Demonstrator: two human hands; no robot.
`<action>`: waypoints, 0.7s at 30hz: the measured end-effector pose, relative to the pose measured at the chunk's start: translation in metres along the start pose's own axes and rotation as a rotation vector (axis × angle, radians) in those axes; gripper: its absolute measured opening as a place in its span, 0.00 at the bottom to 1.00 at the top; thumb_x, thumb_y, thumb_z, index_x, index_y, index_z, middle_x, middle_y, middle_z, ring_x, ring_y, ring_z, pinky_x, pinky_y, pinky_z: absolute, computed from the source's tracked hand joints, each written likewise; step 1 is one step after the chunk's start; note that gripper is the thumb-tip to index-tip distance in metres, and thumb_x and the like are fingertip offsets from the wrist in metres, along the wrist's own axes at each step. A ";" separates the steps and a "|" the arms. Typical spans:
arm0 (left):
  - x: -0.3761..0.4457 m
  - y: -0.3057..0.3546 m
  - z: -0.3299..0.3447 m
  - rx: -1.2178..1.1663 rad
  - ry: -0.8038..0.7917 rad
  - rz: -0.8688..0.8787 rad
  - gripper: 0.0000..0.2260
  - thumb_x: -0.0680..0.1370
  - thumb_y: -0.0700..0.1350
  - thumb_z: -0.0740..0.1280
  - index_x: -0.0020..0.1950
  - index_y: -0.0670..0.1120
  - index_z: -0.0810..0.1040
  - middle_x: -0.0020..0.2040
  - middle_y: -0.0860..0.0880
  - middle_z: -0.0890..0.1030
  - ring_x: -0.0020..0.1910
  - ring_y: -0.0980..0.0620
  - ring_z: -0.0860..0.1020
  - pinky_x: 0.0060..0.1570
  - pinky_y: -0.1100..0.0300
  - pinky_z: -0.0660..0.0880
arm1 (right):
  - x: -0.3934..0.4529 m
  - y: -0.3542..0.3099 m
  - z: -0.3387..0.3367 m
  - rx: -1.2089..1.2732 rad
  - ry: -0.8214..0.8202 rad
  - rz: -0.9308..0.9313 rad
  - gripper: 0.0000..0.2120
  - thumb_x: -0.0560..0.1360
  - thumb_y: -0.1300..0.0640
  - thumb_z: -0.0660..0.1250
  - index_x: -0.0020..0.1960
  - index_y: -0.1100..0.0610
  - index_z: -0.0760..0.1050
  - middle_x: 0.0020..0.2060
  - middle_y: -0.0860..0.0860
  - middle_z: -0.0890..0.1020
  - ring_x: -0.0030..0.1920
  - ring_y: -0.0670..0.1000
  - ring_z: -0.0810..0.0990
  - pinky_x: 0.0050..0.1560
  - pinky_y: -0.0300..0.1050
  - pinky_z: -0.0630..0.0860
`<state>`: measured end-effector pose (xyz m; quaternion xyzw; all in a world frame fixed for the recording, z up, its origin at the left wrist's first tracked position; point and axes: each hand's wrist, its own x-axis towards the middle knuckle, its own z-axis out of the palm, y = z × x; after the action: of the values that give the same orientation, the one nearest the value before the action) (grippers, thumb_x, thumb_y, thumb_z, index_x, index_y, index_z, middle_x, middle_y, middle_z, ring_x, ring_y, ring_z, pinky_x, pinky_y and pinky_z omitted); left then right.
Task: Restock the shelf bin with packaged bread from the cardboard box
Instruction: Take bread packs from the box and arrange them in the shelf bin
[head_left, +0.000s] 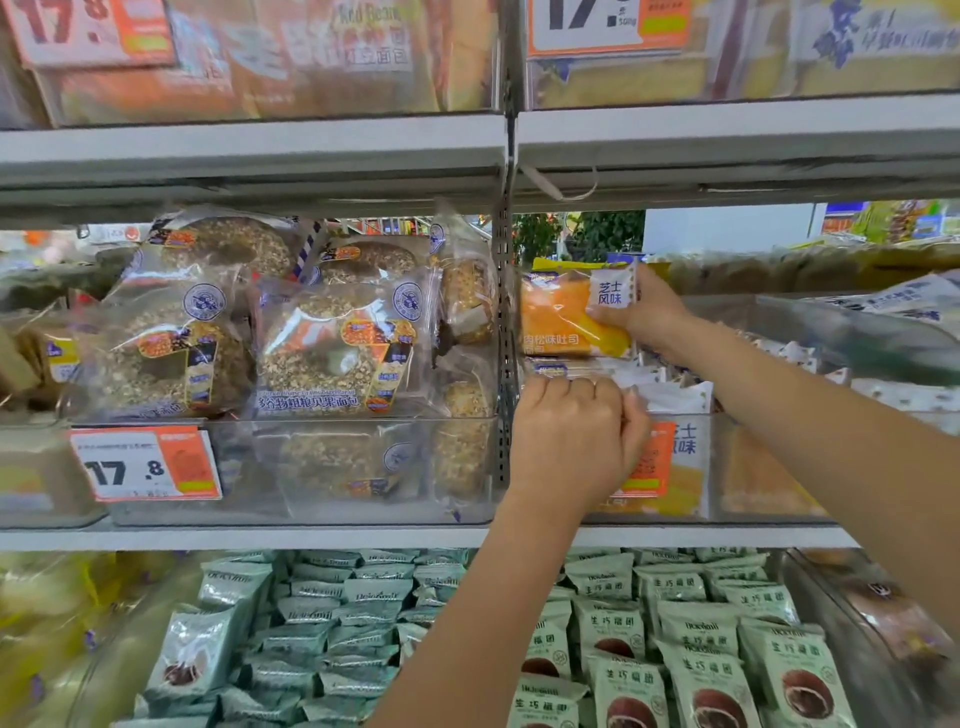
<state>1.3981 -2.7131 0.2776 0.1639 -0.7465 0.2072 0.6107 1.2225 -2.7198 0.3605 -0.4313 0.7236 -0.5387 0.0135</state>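
the clear shelf bin (727, 467) held stacked bread packs. right hand (647, 309) gripped an orange bread pack (566, 312) above it; left hand (576, 441) curled at the bin's front edge, its grasp hidden. no cardboard box visible.

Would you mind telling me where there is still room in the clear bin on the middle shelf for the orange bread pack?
Room shows in the clear bin at the back right, past the right hand holding the orange pack. The front left is crowded: white packs are stacked under the left hand. The bagel bin next door looks full.
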 end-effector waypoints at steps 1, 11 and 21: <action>0.000 0.000 0.000 0.001 -0.003 0.001 0.19 0.77 0.47 0.55 0.28 0.45 0.75 0.25 0.48 0.76 0.25 0.47 0.74 0.36 0.56 0.68 | -0.001 0.001 0.000 -0.045 -0.003 -0.019 0.35 0.68 0.58 0.76 0.70 0.59 0.62 0.61 0.53 0.76 0.59 0.52 0.75 0.57 0.46 0.73; 0.000 0.000 0.000 -0.007 -0.011 -0.013 0.18 0.75 0.47 0.57 0.28 0.45 0.75 0.25 0.48 0.76 0.25 0.48 0.73 0.36 0.56 0.67 | -0.005 0.004 0.000 -0.270 0.042 -0.048 0.39 0.67 0.56 0.77 0.69 0.61 0.58 0.64 0.57 0.75 0.63 0.57 0.73 0.53 0.45 0.69; 0.000 0.001 0.000 0.006 0.004 -0.013 0.17 0.75 0.47 0.57 0.28 0.45 0.75 0.24 0.48 0.76 0.25 0.48 0.73 0.38 0.56 0.65 | 0.001 0.009 0.001 -0.295 0.005 0.012 0.40 0.67 0.51 0.77 0.70 0.60 0.58 0.65 0.55 0.74 0.65 0.57 0.72 0.62 0.51 0.71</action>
<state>1.3974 -2.7122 0.2771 0.1702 -0.7436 0.2055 0.6130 1.2174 -2.7204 0.3536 -0.4229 0.7975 -0.4275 -0.0487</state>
